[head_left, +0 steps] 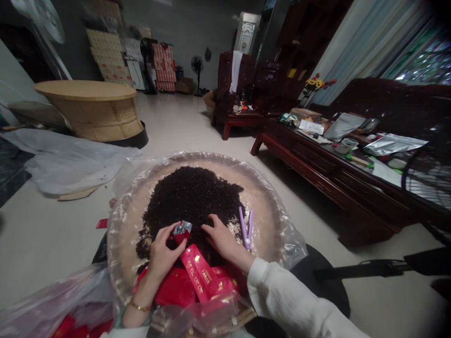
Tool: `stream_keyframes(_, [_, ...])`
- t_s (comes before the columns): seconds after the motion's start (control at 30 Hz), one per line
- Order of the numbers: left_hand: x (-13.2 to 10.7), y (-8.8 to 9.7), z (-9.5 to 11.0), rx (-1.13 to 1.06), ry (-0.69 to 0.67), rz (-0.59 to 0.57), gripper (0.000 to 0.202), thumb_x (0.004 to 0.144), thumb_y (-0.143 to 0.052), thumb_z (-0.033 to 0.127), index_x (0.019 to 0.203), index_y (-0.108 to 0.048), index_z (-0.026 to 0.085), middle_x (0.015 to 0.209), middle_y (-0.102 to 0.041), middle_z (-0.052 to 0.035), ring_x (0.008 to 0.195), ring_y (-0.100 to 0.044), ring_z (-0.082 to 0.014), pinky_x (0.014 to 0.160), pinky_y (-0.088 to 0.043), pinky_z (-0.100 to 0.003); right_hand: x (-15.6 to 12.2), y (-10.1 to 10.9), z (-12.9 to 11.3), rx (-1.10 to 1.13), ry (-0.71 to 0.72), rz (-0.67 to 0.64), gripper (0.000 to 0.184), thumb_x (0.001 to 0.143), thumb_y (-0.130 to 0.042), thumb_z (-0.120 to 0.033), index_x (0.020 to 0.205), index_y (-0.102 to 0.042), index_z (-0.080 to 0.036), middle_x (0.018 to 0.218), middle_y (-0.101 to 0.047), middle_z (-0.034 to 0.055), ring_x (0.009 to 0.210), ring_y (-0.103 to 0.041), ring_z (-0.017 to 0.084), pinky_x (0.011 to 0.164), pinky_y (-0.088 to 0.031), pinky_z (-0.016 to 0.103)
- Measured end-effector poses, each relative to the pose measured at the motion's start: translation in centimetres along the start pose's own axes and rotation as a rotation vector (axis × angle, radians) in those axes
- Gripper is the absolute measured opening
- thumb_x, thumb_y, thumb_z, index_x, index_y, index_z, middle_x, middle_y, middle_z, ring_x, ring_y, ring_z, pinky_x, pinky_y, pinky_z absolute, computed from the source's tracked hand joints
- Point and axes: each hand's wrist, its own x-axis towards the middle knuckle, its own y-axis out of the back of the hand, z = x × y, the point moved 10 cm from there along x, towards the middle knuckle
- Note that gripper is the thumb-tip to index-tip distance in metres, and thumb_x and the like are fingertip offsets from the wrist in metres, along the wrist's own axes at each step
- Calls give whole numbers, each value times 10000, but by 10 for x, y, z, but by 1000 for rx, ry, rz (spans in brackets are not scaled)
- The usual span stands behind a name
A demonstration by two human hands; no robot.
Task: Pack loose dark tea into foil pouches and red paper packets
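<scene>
A round woven tray lined with clear plastic holds a heap of dark loose tea leaves. My left hand is closed on a small red packet with a silver open top, held upright at the heap's near edge. My right hand rests on the leaves just right of the packet, its fingers curled into them. Several red packets lie piled at the tray's near rim, below both hands. Purple tongs lie on the tray to the right of my right hand.
A clear plastic bag with more red packets sits at the lower left. A long dark wooden table with foil bags and clutter runs along the right. A round wooden tub and plastic sheeting lie at the left. A fan stands at the right edge.
</scene>
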Motion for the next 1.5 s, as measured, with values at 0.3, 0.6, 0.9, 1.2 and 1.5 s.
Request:
stream_keyframes(0.3, [0, -1, 1, 9, -23, -2, 384, 738, -648, 324, 1104, -637, 207, 971, -672, -47, 809, -657, -179, 727, -560, -299, 1, -3, 6, 19, -30, -44, 669, 717, -590, 21, 1329, -496, -233, 1394, -390, 137, 1170, -553, 268, 980, -465, 358])
stream_keyframes(0.6, [-1, -1, 2, 12, -45, -5, 390, 741, -652, 323, 1112, -626, 205, 985, -672, -50, 831, -662, -183, 724, -559, -293, 0, 18, 15, 362, -61, 141, 269, 776, -658, -122, 1022, -688, -227, 1105, -561, 74, 1004, -589, 212, 890, -494, 353])
stream_keyframes(0.9, [-2, -3, 2, 12, -45, -8, 396, 741, -648, 330, 1116, -624, 203, 997, -670, -55, 823, -663, -182, 713, -563, -295, -7, -17, 62, 1598, -609, 205, 261, 666, -784, -284, 888, -663, -215, 803, -632, -2, 598, -547, 99, 452, -418, 169])
stream_keyframes(1.2, [-1, -4, 1, -4, -35, -24, 395, 745, -647, 328, 1120, -619, 207, 1012, -669, -62, 862, -657, -193, 743, -564, -316, 4, -24, 36, 2096, -636, 153, 354, 934, -367, -429, 992, -622, -189, 848, -692, 69, 778, -660, 186, 690, -533, 350])
stream_keyframes(1.5, [-2, -5, 3, -30, -49, -32, 398, 741, -647, 283, 1129, -610, 207, 1029, -667, -61, 897, -646, -196, 744, -561, -309, 30, 13, -4, 1956, -442, 294, 487, 908, -352, -571, 979, -651, -194, 915, -709, 76, 909, -665, 218, 903, -486, 405])
